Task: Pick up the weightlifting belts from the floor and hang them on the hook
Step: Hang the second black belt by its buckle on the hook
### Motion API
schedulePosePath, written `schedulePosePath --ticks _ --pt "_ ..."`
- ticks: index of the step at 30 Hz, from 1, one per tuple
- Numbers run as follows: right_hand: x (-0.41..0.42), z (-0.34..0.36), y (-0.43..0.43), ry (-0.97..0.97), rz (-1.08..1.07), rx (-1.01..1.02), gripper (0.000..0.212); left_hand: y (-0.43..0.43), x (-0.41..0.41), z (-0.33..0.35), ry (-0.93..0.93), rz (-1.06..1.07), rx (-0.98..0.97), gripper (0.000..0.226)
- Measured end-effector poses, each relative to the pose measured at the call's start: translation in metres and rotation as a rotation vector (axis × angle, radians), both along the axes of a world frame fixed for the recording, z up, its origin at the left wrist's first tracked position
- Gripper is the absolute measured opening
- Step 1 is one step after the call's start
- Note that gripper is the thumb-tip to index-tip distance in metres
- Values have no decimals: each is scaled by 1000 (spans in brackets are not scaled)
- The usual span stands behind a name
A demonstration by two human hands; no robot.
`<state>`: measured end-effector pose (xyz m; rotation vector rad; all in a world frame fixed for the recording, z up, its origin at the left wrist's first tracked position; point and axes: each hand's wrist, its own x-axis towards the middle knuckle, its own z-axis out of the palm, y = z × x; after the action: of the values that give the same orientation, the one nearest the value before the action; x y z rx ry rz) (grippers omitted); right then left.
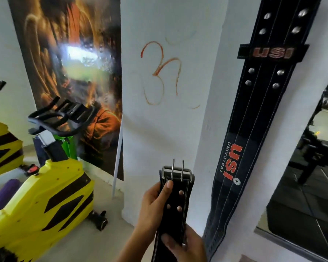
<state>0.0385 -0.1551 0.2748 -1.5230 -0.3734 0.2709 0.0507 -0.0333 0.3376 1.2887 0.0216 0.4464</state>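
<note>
A white pillar [159,120] marked with a red hand-drawn symbol [161,72] fills the centre of the gym corner. To the pillar's left hangs a tall, dark orange-toned poster [70,63], and in front of that stand yellow-and-black exercise bikes [45,201], the nearer one with black handlebars [59,118]. On the pillar's right face, a long black weightlifting belt [254,120] printed with "USI Universal" already hangs flat against the wall, its upper end running out of view so the hook cannot be seen. Right of it, a mirror [311,167] reflects dark floor and equipment. Low in front of the pillar, a person holds a second black belt [175,201] upright, off the floor, its double-pronged metal buckle [177,172] at the top. The left hand [151,207] is wrapped around the belt's left edge just below the buckle, thumb pressed on the studded front. The right hand [184,242] grips the belt lower down, thumb across the front and fingers curled behind. The held belt sits just left of the hanging one, not touching it.
</note>
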Motion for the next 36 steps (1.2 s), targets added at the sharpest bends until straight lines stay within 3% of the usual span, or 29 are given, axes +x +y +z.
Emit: schedulePosePath --ticks 9,15,21,25,27,33,36 --pt "39 52 -7 -116 -123 205 30 5 12 -3 -57 -142 201 20" --pt "56 61 -9 -161 -238 278 25 21 -10 -72 184 -330 540 21" --pt "52 51 -6 -158 -205 220 15 6 -12 -66 113 -289 403 24" --pt "49 46 -9 -160 -213 187 16 10 2 -35 3 -176 274 50" --pt "49 48 -10 -172 -220 172 17 11 3 -33 -21 -218 239 45" --pt "52 49 -23 -149 -258 200 15 -2 -11 -103 183 -294 479 30" --pt "49 46 -26 -133 -240 200 19 -11 -17 -114 213 -295 470 29"
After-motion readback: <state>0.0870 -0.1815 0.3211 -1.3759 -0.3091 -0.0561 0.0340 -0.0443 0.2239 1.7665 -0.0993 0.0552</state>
